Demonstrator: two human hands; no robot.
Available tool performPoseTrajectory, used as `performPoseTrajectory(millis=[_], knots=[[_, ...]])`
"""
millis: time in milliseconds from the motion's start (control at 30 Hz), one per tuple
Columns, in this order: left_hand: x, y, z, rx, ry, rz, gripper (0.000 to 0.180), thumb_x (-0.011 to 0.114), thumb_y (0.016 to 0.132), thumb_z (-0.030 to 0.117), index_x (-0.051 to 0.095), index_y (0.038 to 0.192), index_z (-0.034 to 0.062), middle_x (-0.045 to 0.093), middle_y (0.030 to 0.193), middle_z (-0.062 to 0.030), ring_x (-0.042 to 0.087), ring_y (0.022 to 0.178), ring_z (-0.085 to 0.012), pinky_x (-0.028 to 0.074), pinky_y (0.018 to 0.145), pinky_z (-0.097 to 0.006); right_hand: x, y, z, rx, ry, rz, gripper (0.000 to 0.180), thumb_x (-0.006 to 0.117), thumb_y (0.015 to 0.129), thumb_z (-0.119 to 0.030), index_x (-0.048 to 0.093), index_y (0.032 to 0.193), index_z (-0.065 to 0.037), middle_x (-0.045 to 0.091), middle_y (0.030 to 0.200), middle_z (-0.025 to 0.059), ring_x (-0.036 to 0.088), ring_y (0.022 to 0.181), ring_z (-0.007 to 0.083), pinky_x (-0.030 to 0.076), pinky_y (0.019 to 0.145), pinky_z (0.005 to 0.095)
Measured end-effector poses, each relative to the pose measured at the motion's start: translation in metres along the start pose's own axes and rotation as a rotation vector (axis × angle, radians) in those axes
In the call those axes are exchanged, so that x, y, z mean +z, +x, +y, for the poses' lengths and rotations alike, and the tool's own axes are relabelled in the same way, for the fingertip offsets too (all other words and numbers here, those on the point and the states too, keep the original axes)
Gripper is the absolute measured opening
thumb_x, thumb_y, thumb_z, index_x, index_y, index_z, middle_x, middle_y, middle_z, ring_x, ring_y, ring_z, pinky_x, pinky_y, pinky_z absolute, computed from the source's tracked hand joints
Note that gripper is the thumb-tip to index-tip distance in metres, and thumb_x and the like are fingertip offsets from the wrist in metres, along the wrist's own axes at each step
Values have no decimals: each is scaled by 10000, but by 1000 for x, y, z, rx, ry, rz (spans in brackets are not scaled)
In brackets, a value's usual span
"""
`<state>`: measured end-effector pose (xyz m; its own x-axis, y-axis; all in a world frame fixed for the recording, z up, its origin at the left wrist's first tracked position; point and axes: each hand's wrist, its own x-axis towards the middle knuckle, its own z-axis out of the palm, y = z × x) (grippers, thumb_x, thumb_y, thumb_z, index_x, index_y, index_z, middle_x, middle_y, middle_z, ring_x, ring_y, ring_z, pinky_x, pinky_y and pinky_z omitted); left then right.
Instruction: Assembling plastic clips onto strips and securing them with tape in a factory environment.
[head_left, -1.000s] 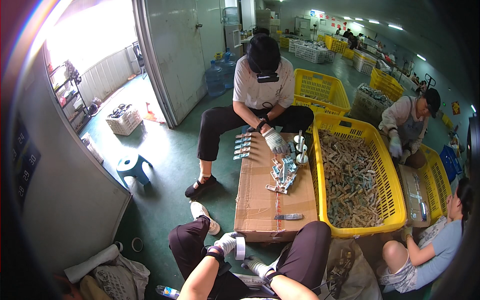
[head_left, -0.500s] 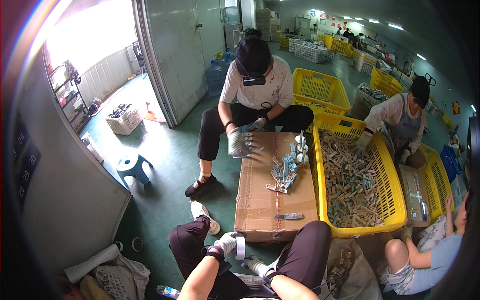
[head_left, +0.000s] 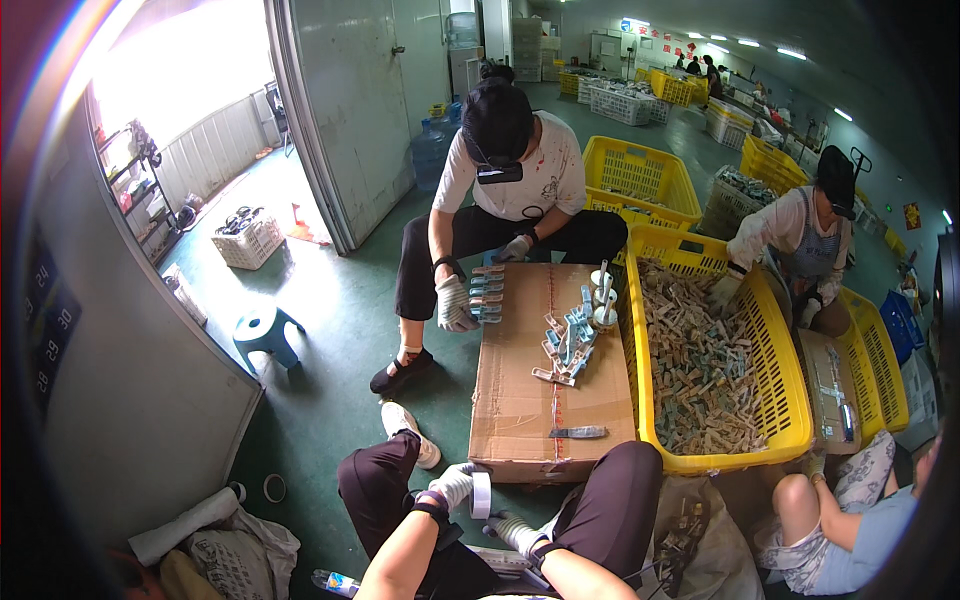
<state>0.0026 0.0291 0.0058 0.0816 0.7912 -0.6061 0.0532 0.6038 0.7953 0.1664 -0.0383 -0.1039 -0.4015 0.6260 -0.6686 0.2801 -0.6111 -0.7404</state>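
My left hand (head_left: 448, 487), in a white glove, holds a white roll of tape (head_left: 481, 495) over my lap, just below the near edge of a cardboard box (head_left: 520, 405). My right hand (head_left: 514, 530), also gloved, sits low beside it, its fingers pointing toward the roll; its grip is unclear. On the box lie a pile of pale blue clips (head_left: 567, 343) and a small knife (head_left: 578, 432). Across the box a seated person presses a gloved hand (head_left: 455, 305) against a row of blue clips (head_left: 486, 292) at the box's far left corner.
A long yellow basket (head_left: 798, 420) full of small parts stands right of the box, with two people beside it. Small tape rolls (head_left: 600, 298) stand at the box's far edge. A blue stool (head_left: 262, 330) is on the green floor to the left. More yellow crates (head_left: 640, 180) stand behind.
The person opposite has moved both hands from the middle of the box to its far left corner, onto the row of blue clips. My own hands have hardly moved.
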Motion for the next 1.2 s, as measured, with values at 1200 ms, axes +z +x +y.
performPoseTrajectory(millis=[1200], knots=[[-4, 30, -23, -52, -252, -17, 162, 597, 849, 70, 654, 997, 43, 679, 811, -87, 647, 667, -227, 523, 582, -351, 4, 16, 6, 239, 854, -756, 230, 544, 878, -210, 640, 989, -33, 648, 827, 72, 574, 781, 187, 462, 728, 342]])
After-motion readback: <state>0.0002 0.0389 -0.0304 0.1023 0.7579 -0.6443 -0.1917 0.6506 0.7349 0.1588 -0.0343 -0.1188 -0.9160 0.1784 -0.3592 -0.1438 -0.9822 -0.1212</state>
